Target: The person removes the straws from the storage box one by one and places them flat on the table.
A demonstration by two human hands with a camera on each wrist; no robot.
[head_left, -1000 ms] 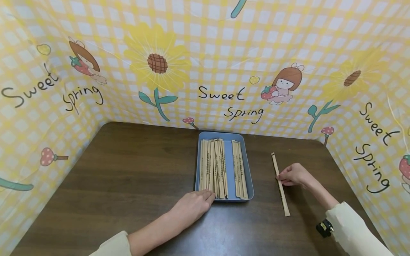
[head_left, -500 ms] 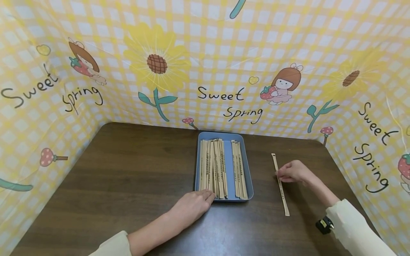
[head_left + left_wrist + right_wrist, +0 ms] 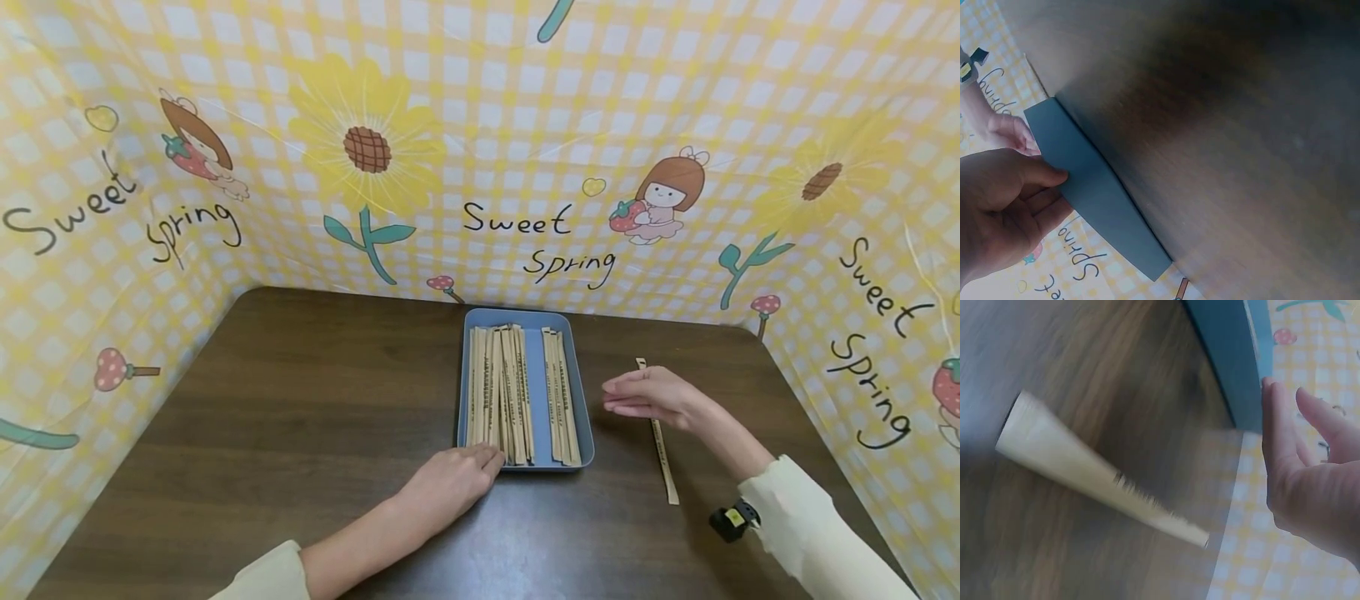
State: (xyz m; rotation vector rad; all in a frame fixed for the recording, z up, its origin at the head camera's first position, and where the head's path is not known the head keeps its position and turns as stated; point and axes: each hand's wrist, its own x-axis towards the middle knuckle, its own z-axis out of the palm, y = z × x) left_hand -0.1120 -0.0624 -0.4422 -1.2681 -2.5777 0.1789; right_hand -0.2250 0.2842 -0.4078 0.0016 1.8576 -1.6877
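Observation:
A blue tray (image 3: 536, 450) holds several slim, tan, paper-wrapped sticks with dark print, a larger group (image 3: 498, 392) on its left and a smaller group (image 3: 560, 400) on its right. My left hand (image 3: 450, 483) pinches the tray's near-left rim; in the left wrist view its thumb (image 3: 1047, 172) presses the tray's outer wall (image 3: 1100, 187). Between the tray and one loose wrapped stick (image 3: 663, 467) is my right hand (image 3: 656, 396), its fingers extended and holding nothing. It partly covers that stick in the head view; the right wrist view shows the stick (image 3: 1085, 465) on the table, blurred.
The dark wooden table (image 3: 300, 400) carries the tray near its back edge. Yellow checked cloth (image 3: 510, 125) printed with flowers stands around the back and both sides. A small black camera (image 3: 733, 521) is worn at the right wrist.
My right hand has let go of the loose stick and moved left toward the tray, its fingers now apart from the stick. The left hand and the tray have stayed put.

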